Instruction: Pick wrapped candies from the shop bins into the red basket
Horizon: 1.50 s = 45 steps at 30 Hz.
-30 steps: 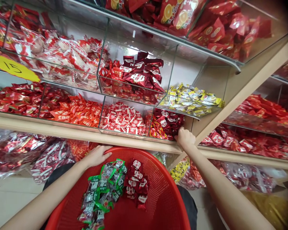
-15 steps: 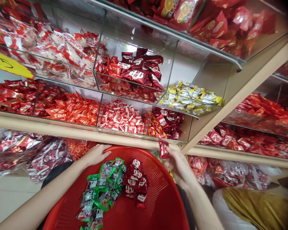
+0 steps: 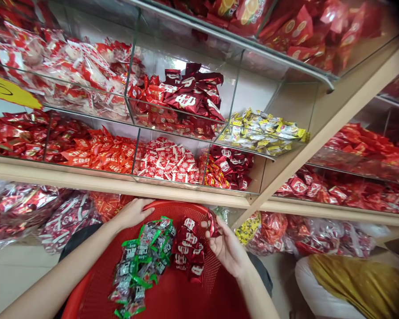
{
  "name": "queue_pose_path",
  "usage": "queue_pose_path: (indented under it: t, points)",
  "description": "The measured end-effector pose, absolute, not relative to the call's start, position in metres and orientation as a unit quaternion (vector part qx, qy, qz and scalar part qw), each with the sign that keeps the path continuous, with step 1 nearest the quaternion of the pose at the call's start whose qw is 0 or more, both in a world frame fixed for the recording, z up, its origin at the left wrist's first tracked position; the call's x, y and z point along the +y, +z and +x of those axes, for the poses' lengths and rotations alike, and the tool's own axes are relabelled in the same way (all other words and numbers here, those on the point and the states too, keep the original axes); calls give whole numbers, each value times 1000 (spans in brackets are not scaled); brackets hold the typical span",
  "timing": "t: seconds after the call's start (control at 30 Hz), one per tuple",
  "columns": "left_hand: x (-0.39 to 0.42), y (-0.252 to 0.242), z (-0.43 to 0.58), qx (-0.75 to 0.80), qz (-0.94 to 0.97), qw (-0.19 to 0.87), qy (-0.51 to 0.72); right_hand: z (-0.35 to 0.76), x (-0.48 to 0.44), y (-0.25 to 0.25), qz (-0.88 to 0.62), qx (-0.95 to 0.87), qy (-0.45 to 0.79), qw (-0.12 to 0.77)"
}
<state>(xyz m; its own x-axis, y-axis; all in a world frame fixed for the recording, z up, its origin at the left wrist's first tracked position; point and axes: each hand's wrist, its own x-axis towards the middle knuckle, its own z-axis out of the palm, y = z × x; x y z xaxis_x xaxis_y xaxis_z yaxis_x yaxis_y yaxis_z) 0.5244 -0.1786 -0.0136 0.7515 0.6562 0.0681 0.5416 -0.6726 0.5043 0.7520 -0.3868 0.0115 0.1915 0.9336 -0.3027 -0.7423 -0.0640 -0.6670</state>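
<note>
The right hand (image 3: 228, 248) pinches one red packet (image 3: 213, 223) between its fingers over a red plastic basket (image 3: 173, 204), and the open left hand (image 3: 133, 213) rests on the rim. Two piles lie inside: green-trimmed silver packets (image 3: 139, 266) and red packets (image 3: 188, 250), print unreadable. A yellow tag (image 3: 6, 91) reads 15 on the glass display case (image 3: 249, 97) above the tiled floor (image 3: 16, 279)

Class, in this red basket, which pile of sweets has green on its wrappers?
The left pile in the red basket: silver packets with green edges. The other pile is dark red with white marks, nearer the right hand.
</note>
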Motion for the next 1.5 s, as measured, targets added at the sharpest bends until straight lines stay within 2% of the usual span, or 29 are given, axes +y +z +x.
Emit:
queue_pose_path:
  t: [0.27, 0.53, 0.8, 1.17, 1.3, 1.5]
  points:
    - [-180, -11, 524, 332, 902, 244, 128, 746, -386, 14, -322, -129, 657, 670]
    - [-182, -8, 524, 352, 887, 269, 132, 740, -390, 8, -400, -142, 598, 680]
    - [-181, -9, 524, 354, 886, 267, 136, 733, -392, 8, -442, -229, 564, 659]
    - [-182, -8, 523, 346, 894, 255, 130, 736, -391, -2, -508, -242, 551, 616]
    - [-182, -9, 524, 354, 890, 259, 124, 748, -390, -14, -615, -267, 480, 566]
    - [-181, -10, 523, 350, 893, 255, 125, 766, -387, -43, -800, -386, 233, 396]
